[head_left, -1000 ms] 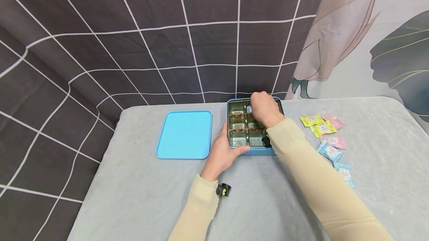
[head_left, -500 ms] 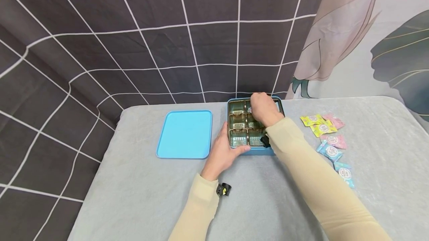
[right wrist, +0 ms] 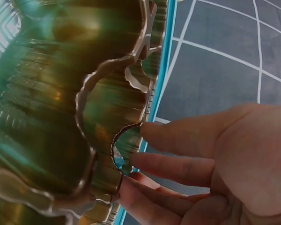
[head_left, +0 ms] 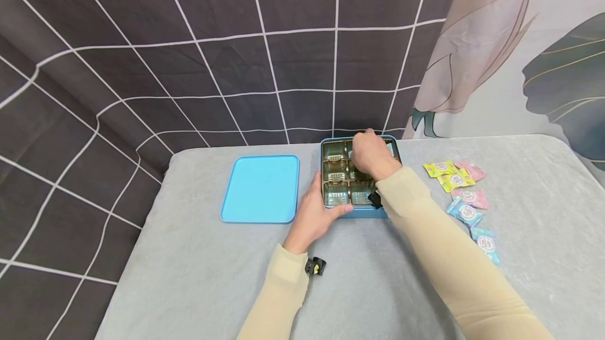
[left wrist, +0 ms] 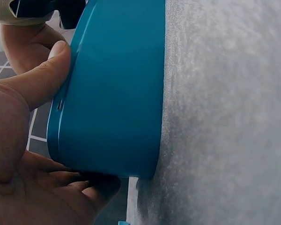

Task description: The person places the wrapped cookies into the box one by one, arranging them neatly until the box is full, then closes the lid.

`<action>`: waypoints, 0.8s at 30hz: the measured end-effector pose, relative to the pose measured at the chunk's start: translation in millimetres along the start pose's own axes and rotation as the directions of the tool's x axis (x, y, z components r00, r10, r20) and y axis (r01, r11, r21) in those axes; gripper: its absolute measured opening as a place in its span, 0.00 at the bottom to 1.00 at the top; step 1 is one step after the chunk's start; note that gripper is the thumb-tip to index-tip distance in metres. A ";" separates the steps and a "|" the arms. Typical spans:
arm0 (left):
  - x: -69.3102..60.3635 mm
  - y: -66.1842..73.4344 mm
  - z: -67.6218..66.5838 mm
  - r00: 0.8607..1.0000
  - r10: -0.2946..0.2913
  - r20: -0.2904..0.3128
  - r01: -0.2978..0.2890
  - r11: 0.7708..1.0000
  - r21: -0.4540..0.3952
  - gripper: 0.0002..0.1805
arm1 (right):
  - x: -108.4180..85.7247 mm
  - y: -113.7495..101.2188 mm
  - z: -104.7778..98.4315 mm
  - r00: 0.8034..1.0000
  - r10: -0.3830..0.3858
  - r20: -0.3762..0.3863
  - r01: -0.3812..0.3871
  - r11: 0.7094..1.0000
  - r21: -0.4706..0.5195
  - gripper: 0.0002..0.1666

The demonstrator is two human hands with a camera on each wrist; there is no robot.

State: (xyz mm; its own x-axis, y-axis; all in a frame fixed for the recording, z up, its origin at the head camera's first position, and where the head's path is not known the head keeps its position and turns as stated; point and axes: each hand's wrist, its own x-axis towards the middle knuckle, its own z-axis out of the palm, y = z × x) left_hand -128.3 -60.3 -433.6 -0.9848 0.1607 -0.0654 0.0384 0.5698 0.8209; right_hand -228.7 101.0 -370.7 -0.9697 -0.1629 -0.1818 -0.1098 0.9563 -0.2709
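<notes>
My left hand (head_left: 313,220) holds the near left corner of a blue box (head_left: 364,214). In the left wrist view its thumb rests along the top rim, and its fingers lie against the side wall. A brown, see-through compartment tray (head_left: 348,183) fills the box. My right hand (head_left: 373,156) reaches over the far row of compartments. In the right wrist view its fingertips (right wrist: 147,132) are at the tray's edge beside a rounded notch. A bit of blue and white shows through that notch. Whether the fingers pinch anything there is hidden.
A flat blue lid (head_left: 260,188) lies left of the box. On the right lie yellow wrapped candies (head_left: 455,181), pink ones (head_left: 470,199) and blue ones (head_left: 465,214). The grey-covered table (head_left: 198,266) meets a dark gridded cloth (head_left: 302,67) behind.
My right hand has shifted slightly left over the far compartments. A blue-and-white patch left of it is now covered, and a pale patch shows to its right. The left hand stays put.
</notes>
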 end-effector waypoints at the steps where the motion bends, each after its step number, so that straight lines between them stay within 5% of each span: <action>1: 0.1 -0.2 -0.1 1.000 0.001 0.000 -0.001 1.000 0.000 0.61 | -0.1 -0.1 -0.3 1.000 0.001 0.010 -0.001 1.000 0.006 0.14; 18: 1.0 -2.2 0.8 1.000 0.027 -0.002 -0.027 1.000 -0.011 0.61 | -0.9 -3.3 -4.1 0.991 0.002 0.133 -0.005 1.000 0.026 0.07; 24: 0.7 -2.8 1.3 1.000 0.021 -0.006 -0.021 1.000 -0.015 0.61 | -5.1 -1.7 -6.4 0.996 -0.011 0.092 0.008 1.000 0.029 0.08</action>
State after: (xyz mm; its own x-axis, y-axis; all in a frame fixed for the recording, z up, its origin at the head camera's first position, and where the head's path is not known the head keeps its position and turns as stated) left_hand -128.9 -60.7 -436.6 -0.9848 0.1679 -0.0449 0.0567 0.5545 0.8303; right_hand -224.9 101.8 -363.2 -0.9444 -0.1947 -0.2649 -0.1114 0.9476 -0.2993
